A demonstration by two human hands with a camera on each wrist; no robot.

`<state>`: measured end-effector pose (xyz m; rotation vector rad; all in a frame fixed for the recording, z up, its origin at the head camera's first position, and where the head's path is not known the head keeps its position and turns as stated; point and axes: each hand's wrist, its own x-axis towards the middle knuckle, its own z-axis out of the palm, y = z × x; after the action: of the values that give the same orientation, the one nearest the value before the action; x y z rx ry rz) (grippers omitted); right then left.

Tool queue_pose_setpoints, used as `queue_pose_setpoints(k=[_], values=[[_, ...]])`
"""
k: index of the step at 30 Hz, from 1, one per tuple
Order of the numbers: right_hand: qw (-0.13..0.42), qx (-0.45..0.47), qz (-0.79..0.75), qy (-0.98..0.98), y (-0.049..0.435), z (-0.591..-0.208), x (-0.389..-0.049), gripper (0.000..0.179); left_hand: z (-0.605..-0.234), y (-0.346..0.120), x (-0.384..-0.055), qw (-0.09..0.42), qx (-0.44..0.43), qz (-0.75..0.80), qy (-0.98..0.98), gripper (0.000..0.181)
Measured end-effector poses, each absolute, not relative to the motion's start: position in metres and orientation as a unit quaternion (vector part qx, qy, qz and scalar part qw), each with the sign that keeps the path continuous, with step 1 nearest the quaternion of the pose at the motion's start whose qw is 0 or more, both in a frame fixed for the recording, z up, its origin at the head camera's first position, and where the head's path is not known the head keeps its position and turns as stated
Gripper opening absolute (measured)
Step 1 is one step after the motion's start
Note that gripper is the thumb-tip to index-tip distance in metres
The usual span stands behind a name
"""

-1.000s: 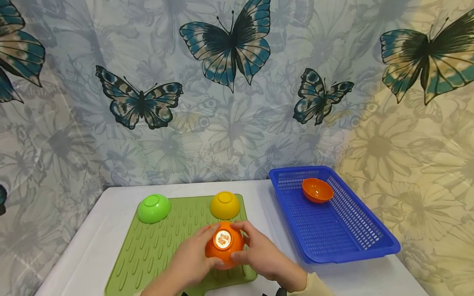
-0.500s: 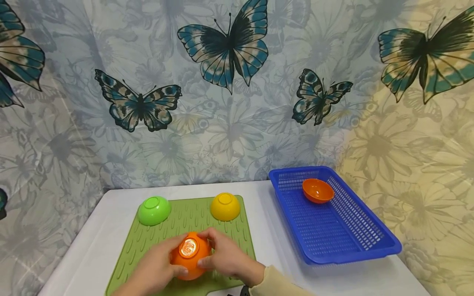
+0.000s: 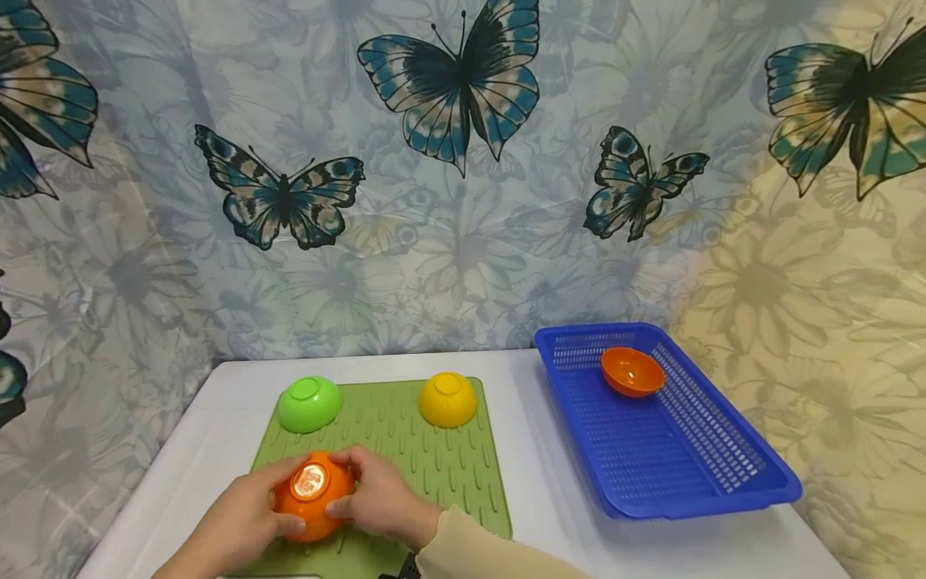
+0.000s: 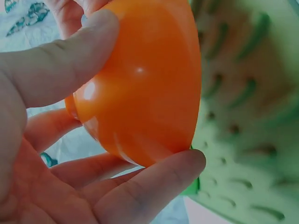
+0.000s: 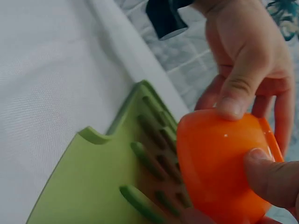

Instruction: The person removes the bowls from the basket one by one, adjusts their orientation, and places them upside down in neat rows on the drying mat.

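An orange bowl (image 3: 318,507), turned upside down with its base ring up, is held between both hands close over the front left of a green ridged mat (image 3: 456,458). My left hand (image 3: 242,515) grips its left side, thumb in front and fingers around the far side. From the right, my right hand (image 3: 383,494) grips the same bowl with thumb and fingers. In the left wrist view the bowl's wall (image 4: 145,84) stands near the mat's ridges. Behind on the mat, a green bowl (image 3: 309,406) and a yellow bowl (image 3: 448,402) lie upside down.
On the right of the white-covered table (image 3: 528,450) stands a blue perforated basket (image 3: 651,474). Another orange bowl (image 3: 633,374) sits upright at its far end. A butterfly-print cloth (image 3: 463,281) hangs behind the table.
Both hands have carried the orange bowl leftward over the mat, from near its right side to its front left. The green and yellow bowls and the basket stay in place.
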<state>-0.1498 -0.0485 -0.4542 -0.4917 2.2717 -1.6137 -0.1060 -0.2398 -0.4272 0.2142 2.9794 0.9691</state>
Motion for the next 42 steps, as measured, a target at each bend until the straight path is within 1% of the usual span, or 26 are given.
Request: queue_pose_setpoints(k=[7, 14, 19, 28, 31, 34, 37, 42], values=[[0.142, -0.17, -0.536, 0.815, -0.079, -0.462, -0.15, 0.052, -0.432, -0.265, -0.105, 0.021, 0.06, 0.287, 0.956, 0.082], [0.146, -0.139, -0.535, 0.821, -0.093, -0.467, -0.154, 0.052, -0.439, -0.27, -0.116, 0.033, 0.049, 0.272, 0.96, 0.081], [0.141, -0.125, -0.518, 0.835, -0.096, -0.467, -0.156, 0.052, -0.446, -0.271, -0.12, 0.04, 0.043, 0.276, 0.959, 0.08], [0.143, -0.126, -0.496, 0.847, -0.103, -0.472, -0.155, 0.049, -0.446, -0.272, -0.12, 0.062, 0.04, 0.267, 0.961, 0.08], [0.142, -0.129, -0.478, 0.857, -0.104, -0.472, -0.155, 0.049, -0.449, -0.271, -0.121, 0.075, 0.043, 0.268, 0.96, 0.083], [0.143, -0.134, -0.46, 0.866, -0.104, -0.469, -0.155, 0.048, -0.452, -0.27, -0.121, 0.076, 0.041, 0.268, 0.96, 0.087], [0.151, -0.151, -0.457, 0.864, -0.099, -0.467, -0.154, 0.052, -0.453, -0.269, -0.122, 0.081, 0.033, 0.269, 0.959, 0.09], [0.177, -0.176, -0.47, 0.847, -0.082, -0.461, -0.152, 0.057, -0.452, -0.268, -0.125, 0.104, 0.005, 0.267, 0.958, 0.093]])
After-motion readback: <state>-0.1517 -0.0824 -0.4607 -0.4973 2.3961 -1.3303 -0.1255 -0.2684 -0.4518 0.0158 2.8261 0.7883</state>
